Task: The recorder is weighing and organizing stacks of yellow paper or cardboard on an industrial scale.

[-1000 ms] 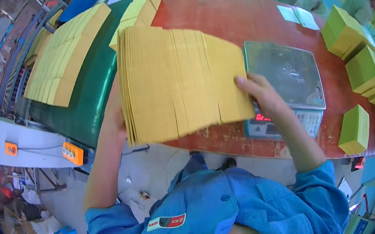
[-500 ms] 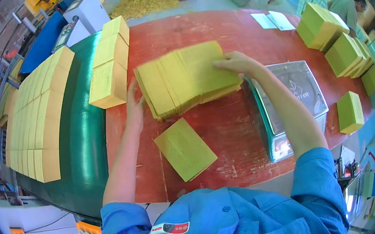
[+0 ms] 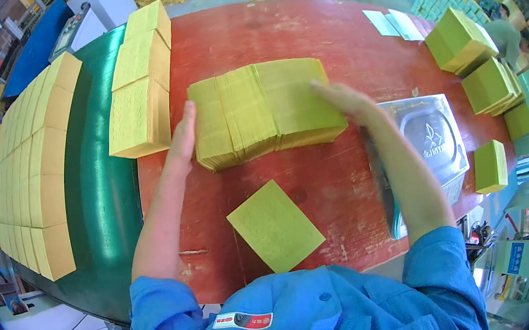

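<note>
Well left of the left fingers, yellow blocks rest on a green surface; a three-block row stands nearer. The left hand has straight fingers, close together, at one end of the yellow stack, which lies between both hands' fingers. Bodyward of them lies a yellow pad. The right hand is at the other end, finger grip unclear; rightward sits a metal-topped scale.

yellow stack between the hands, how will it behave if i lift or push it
The yellow stack would probably splay if gripped loosely, since seams show between its layers and no band is visible. It may feel fairly heavy, looking densely packed. Its boxy shape suggests sliding rather than rolling.
</note>
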The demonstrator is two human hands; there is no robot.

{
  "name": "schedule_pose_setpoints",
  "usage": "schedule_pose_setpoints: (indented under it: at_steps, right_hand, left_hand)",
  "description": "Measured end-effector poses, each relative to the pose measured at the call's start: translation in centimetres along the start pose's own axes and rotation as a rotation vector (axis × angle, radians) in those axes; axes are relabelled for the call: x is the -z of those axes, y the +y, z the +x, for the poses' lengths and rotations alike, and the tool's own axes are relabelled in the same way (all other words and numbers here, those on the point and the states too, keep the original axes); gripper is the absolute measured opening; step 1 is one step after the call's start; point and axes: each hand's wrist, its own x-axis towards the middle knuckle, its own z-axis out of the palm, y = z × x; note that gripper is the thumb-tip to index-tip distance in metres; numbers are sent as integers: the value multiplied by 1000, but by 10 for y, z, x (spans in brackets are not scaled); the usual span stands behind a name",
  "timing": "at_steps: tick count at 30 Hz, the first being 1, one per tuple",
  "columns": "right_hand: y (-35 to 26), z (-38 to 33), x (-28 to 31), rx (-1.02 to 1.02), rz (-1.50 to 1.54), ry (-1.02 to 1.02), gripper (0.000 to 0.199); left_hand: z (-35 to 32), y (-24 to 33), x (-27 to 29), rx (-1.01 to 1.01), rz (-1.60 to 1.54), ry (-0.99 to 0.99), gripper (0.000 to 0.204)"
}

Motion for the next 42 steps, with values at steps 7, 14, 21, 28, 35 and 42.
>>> schedule_pose_setpoints:
  at_steps: [7, 14, 21, 28, 35, 42]
  right_hand:
    - [-30, -45, -46, 437, 46, 182, 60]
    - [33, -63, -65, 625, 322, 209, 85]
    - [40, -56, -68, 571, 382, 186, 91]
    - [47, -49, -69, 648, 433, 213, 86]
    - [20, -36, -87, 644, 605, 214, 60]
    - [-17, -91, -80, 699, 866, 314, 56]
  left_hand:
    - [-37, 22, -35, -449, 165, 65, 57]
    - [-54, -31, -20, -593, 265, 19, 62]
    - [-54, -41, -11, -459, 307, 30, 55]
    - [-50, -48, -6, -525, 303, 61, 47]
    - [-31, -1, -42, -667, 286, 22, 47]
    - [-89, 171, -85, -699, 936, -133, 48]
